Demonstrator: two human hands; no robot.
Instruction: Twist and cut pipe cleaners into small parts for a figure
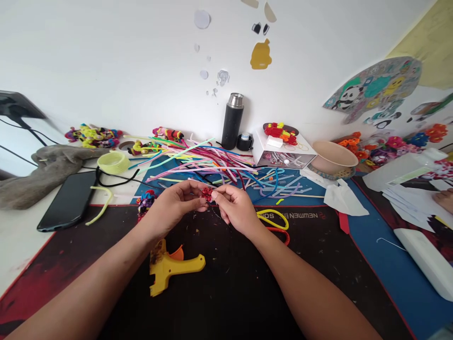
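Between my two hands is a small, glittery red coil that looks like twisted pipe cleaner (207, 194). My left hand (179, 203) pinches its left side with thumb and fingers. On the other side my right hand (235, 206) is closed on it too, thumb against forefinger. Both hands are raised over the black mat (244, 293). Below my left wrist lies a yellow glue gun (173, 268) with an orange trigger. Partly hidden behind my left hand is a blue, purple and red pipe-cleaner figure (146, 203). Yellow and red pipe-cleaner loops (278, 219) lie beside my right wrist.
Loose pipe cleaners (201, 163) pile up beyond my hands. Behind them stand a black thermos (232, 123) and a white box (283, 151). A phone (69, 200) lies at left. A pink bowl (334, 158) and a plastic bottle (403, 170) are right; another person's hand (444, 199) shows there.
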